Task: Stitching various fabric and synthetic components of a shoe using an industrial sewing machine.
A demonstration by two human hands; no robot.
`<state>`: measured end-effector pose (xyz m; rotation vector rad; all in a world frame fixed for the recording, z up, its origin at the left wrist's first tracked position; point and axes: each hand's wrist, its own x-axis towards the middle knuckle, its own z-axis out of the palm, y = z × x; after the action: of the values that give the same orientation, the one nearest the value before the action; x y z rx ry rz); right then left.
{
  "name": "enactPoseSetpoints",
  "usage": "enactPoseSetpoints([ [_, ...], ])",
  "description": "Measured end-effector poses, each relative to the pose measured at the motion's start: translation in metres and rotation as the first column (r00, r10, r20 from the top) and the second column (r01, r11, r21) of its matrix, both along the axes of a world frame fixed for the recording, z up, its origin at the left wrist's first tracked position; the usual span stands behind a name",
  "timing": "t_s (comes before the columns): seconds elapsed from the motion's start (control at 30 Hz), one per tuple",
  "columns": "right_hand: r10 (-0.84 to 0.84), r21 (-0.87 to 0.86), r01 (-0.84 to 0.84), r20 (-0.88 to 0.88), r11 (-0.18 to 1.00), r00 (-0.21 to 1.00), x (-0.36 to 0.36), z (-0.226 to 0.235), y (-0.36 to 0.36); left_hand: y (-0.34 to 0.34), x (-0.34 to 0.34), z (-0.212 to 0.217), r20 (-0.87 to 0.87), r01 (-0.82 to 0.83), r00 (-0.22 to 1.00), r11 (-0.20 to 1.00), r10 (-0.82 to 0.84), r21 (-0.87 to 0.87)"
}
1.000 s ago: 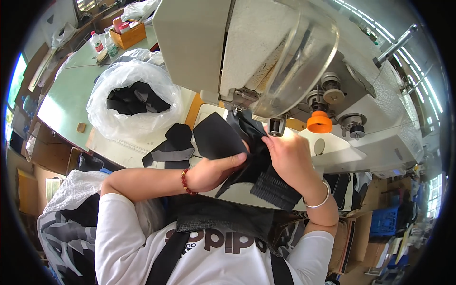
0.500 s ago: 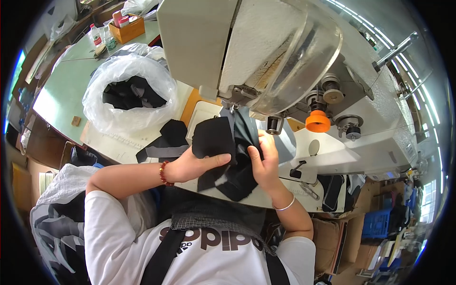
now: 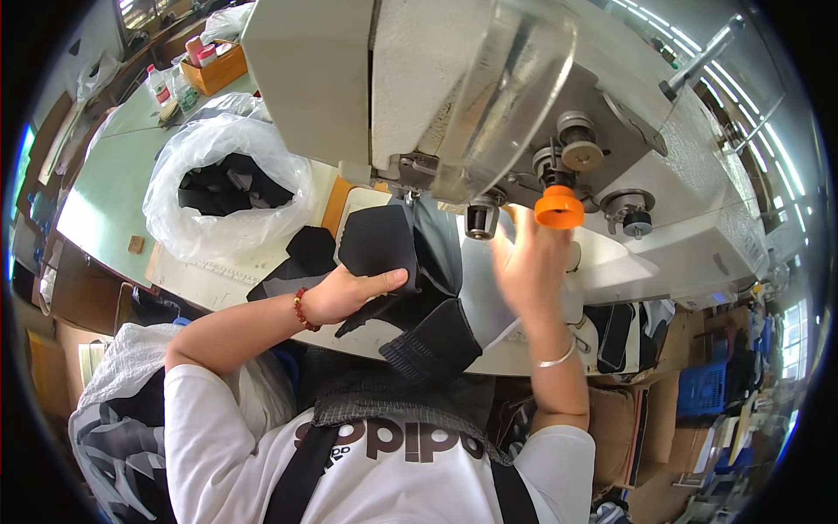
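Note:
My left hand (image 3: 349, 293) pinches a black fabric piece (image 3: 377, 240) between its thumb and the fingers beneath it. That piece lies just in front of the sewing machine (image 3: 310, 87), beside its needle area. Joined or overlapping with it, a larger dark panel (image 3: 436, 341) spreads toward me and bends over the bed's front edge. My right hand (image 3: 534, 271) is raised away from the fabric, next to the machine's orange knob (image 3: 559, 208). Motion smears its fingers, and I cannot make out whether they touch the machine. A grey sheet (image 3: 484, 284) shows beneath that hand.
Left of the machine stands a white plastic bag (image 3: 157, 205) of dark scraps. More black pieces (image 3: 310, 249) lie near my left wrist. Bottles (image 3: 157, 85) and a wooden box (image 3: 216, 70) are on the green table (image 3: 105, 179). Dark cut pieces (image 3: 615, 336) rest at the bed's right.
My right hand has let go of the dark fabric and risen to the right, toward the orange knob. The fabric has unfolded toward me; my left hand keeps its pinch.

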<state>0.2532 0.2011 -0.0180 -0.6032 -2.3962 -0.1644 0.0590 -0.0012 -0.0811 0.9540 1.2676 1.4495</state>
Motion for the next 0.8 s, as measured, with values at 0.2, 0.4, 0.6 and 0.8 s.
enactPoseSetpoints([
  [0.2,0.330,-0.634,-0.262,-0.011,0.728,0.944,-0.015,-0.029,0.051,0.004,-0.001,0.004,0.014,0.017,1.000,1.000,-0.017,-0.003],
  [0.4,0.061,-0.487,-0.021,0.068,0.873,0.996,-0.002,-0.036,0.052,0.001,0.010,0.009,0.373,-0.016,0.928,0.998,-0.005,0.053],
  [0.6,0.294,-0.334,-0.321,-0.131,0.886,0.947,-0.005,-0.025,-0.006,-0.017,0.018,0.026,0.096,-0.055,0.993,0.993,0.065,-0.105],
  [0.8,0.280,-0.772,-0.581,-0.516,0.257,0.810,-0.022,-0.034,-0.038,-0.027,0.028,0.018,-0.116,-0.162,0.978,0.983,0.171,0.084],
])
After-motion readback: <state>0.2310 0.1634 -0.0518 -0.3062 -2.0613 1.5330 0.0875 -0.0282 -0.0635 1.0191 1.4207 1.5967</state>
